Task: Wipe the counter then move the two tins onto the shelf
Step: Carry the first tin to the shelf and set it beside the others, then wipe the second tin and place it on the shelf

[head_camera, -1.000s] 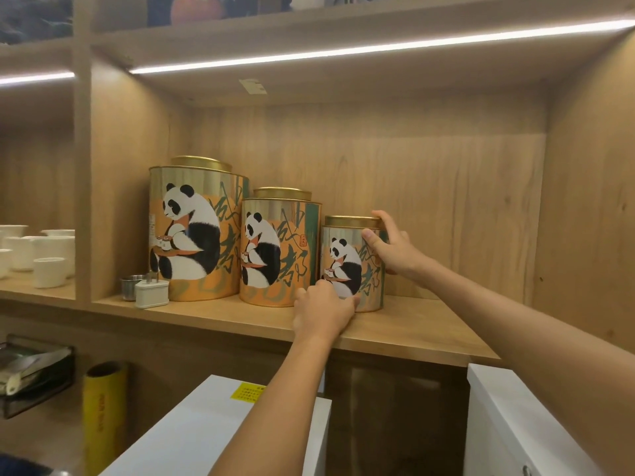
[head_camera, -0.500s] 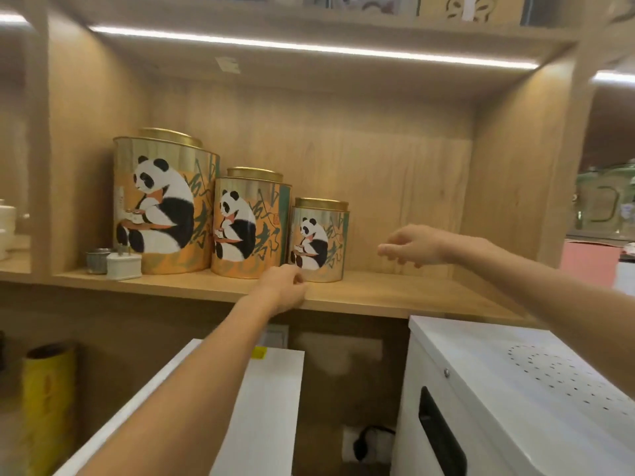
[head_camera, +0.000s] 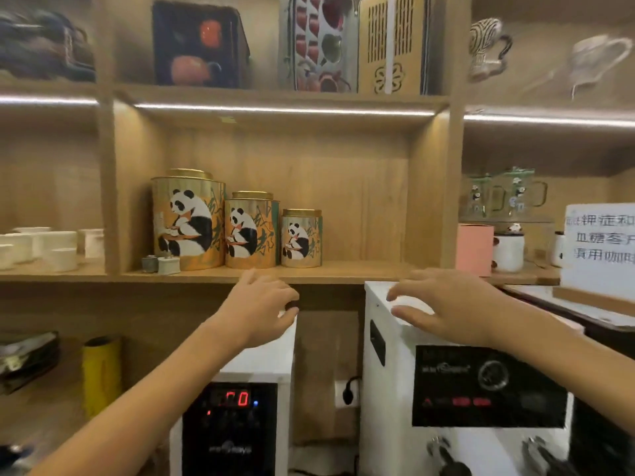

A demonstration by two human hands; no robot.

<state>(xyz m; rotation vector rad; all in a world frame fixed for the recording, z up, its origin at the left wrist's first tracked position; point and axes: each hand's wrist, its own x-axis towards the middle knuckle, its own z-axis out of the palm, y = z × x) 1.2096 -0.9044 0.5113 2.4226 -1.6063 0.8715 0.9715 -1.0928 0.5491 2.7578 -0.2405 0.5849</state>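
Three gold panda tins stand in a row on the wooden shelf (head_camera: 360,269): a large tin (head_camera: 187,219), a medium tin (head_camera: 251,231) and a small tin (head_camera: 301,239) at the right end. My left hand (head_camera: 261,309) hovers below the shelf's front edge with fingers loosely curled and nothing in it. My right hand (head_camera: 446,309) floats over a white machine, fingers spread and empty. Both hands are apart from the tins.
Two white machines with dark control panels stand below the shelf, the left machine (head_camera: 230,424) and the right machine (head_camera: 446,389). White cups (head_camera: 51,247) fill the left bay. A pink box (head_camera: 475,249), mugs and a paper sign (head_camera: 599,249) are at the right. A yellow roll (head_camera: 101,372) stands lower left.
Both hands let go of the small tin and drew back and down, away from the shelf. The view pulled back, showing the upper shelf and the machines' fronts.
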